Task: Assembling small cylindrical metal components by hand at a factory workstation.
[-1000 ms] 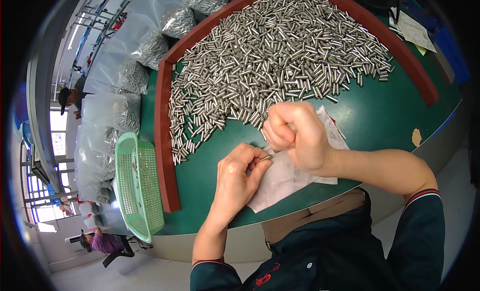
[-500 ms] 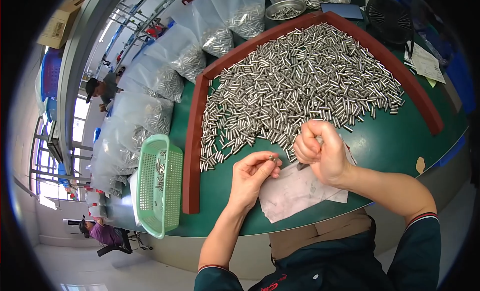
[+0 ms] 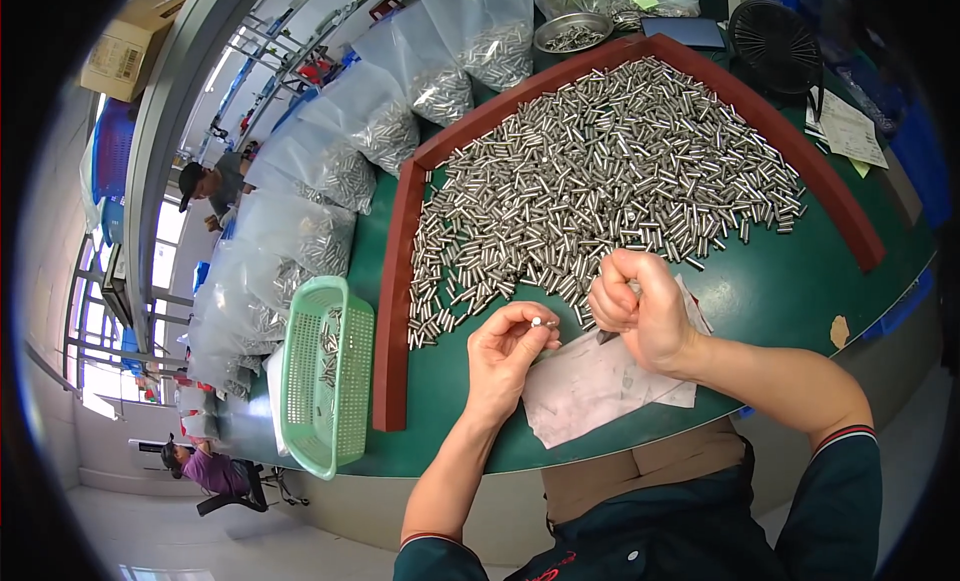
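Between the thumb and fingers of my left hand point(image 3: 500, 366) is a small metal pin point(image 3: 537, 322), its bright end turned up. Close by on the right, my right hand point(image 3: 642, 311) is closed in a fist around a slim tool. Only the tool's dark tip point(image 3: 605, 335) shows below the fingers; its kind is hidden. A creased, smudged whitish sheet point(image 3: 590, 391) lies on the table under both hands. Just beyond them spreads a wide heap of short shiny metal pins point(image 3: 610, 161).
A dark red frame point(image 3: 393, 331) borders the heap on the green table point(image 3: 440, 441). Left of it stands a green basket point(image 3: 350, 411) holding some pins. Clear bags point(image 3: 440, 91) of pins, a metal dish point(image 3: 572, 33) and a black fan point(image 3: 775, 46) stand farther back. Two people sit at left.
The view has shifted slightly. The pin's end in my left hand now shows brighter. Both hands keep nearly the same place and grip.
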Available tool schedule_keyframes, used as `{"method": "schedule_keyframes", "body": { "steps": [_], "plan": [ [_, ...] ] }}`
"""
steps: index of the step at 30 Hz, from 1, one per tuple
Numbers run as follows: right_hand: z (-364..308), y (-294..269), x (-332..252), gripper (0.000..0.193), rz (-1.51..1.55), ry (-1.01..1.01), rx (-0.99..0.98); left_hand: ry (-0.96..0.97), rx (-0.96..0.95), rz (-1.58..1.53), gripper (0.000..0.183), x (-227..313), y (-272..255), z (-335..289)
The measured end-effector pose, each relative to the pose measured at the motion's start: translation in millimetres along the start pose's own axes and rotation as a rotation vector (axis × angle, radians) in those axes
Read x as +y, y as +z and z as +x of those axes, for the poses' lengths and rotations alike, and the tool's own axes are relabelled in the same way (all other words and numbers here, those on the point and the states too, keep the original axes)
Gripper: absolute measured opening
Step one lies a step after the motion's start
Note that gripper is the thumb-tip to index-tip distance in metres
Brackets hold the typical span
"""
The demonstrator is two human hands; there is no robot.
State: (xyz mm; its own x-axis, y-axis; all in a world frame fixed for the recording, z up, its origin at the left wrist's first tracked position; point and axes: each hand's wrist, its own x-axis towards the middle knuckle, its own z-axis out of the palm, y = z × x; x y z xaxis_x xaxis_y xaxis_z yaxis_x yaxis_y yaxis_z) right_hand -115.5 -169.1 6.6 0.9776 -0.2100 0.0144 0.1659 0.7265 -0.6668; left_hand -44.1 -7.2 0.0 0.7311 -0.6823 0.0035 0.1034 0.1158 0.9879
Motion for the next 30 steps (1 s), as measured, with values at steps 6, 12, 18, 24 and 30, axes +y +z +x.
{"method": "schedule_keyframes", "body": {
  "steps": [6, 12, 18, 24, 30],
  "plan": [
    [-1.5, 2.1, -5.4, 0.038, -0.054, -0.086, 0.004, 0.257, -0.155, 0.842, 0.009, 7.3, 15.4, -6.5],
    [-2.9, 2.5, -0.7, 0.037, -0.045, -0.032, -0.013, 0.335, -0.125, 0.994, 0.011, 3.3, 21.4, -6.3],
    [-3.7, 1.6, 3.0, 0.037, -0.024, 0.022, 0.022, 0.247, -0.108, 0.982, 0.011, 1.6, 20.3, -8.7],
    [-3.9, 3.5, 2.6, 0.038, -0.024, 0.035, 0.04, 0.218, -0.087, 0.969, 0.011, 1.3, 21.8, -10.3],
    [-4.3, 3.6, 2.5, 0.036, -0.037, 0.02, 0.038, 0.217, -0.072, 0.977, 0.011, 0.2, 23.1, -11.1]
  ]
}}
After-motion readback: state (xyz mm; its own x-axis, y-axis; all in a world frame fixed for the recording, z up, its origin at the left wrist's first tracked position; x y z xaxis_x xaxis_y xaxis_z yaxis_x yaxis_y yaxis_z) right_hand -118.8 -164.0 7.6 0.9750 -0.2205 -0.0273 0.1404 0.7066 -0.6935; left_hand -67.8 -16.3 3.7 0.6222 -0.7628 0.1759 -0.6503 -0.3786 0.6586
